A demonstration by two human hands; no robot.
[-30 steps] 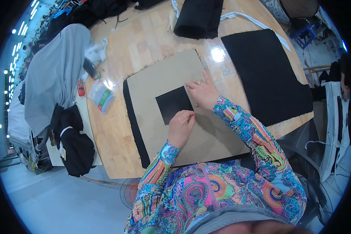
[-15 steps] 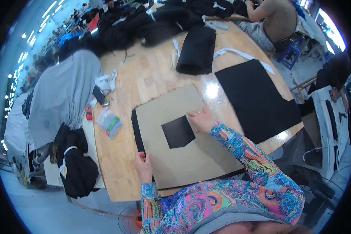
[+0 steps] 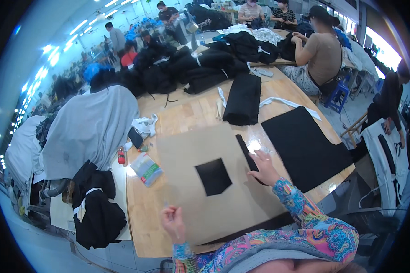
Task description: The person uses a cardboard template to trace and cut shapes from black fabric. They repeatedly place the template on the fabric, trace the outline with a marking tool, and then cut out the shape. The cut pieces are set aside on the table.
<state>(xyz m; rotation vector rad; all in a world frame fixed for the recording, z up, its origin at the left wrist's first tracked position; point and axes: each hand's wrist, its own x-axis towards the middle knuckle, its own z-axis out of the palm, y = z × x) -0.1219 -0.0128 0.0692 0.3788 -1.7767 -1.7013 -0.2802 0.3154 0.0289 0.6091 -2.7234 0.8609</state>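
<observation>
A large beige card template (image 3: pixel 187 150) lies over black fabric on the table, with black showing through its pocket-shaped cut-out (image 3: pixel 213 177). Beyond the template's right edge a black fabric strip (image 3: pixel 247 152) shows, and more black sticks out along its near edge. My right hand (image 3: pixel 265 167) rests there with fingers spread, on or just over the strip and the card's edge. My left hand (image 3: pixel 174 223) is raised at the near left edge of the card. Its fingers are pinched together around something small and pale, too blurred to name.
Right of the template lies a flat black fabric piece (image 3: pixel 305 150). Beyond are a folded black bundle (image 3: pixel 243 100) and a white strip (image 3: pixel 289 102). A clear plastic packet (image 3: pixel 145 169), a red bottle (image 3: pixel 121 155) and a phone (image 3: pixel 135 137) sit at left. A co-worker (image 3: pixel 323 54) sits far right.
The template has shifted left relative to the fabric: black showed along its left edge and now shows along its right. My right hand has spread out at that edge; my left hand has lifted.
</observation>
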